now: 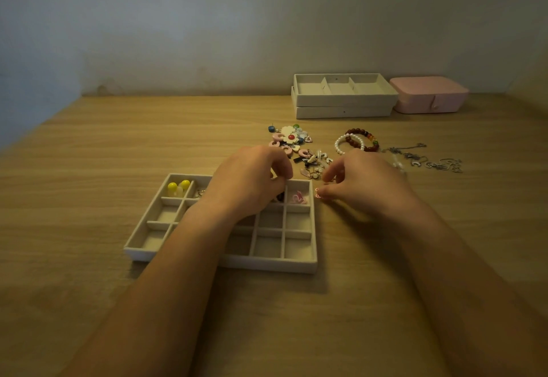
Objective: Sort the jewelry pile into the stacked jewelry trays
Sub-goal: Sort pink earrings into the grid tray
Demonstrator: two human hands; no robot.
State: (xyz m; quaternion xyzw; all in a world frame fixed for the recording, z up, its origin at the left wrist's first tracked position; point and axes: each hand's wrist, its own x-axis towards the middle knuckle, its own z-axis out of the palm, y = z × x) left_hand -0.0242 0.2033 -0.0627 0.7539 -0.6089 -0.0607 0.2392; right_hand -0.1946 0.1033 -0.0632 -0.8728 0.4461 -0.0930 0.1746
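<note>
trays number three: one white gridded tray (281,265) near, two stacked white trays (344,101) behind the jewelry pile (292,142), beside two bead bracelets (357,131). left hand (252,182) curls over the gridded tray's far row, grip unclear; right hand (366,184) pinches a small pink charm (318,193) just beside its right rim.

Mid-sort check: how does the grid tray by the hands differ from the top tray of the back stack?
The grid tray has many small square cells; the top stacked tray has three long ones. The grid tray lies alone on the table and holds yellow pieces; the top stacked tray sits on another tray and looks empty. Both are pale and rectangular.
</note>
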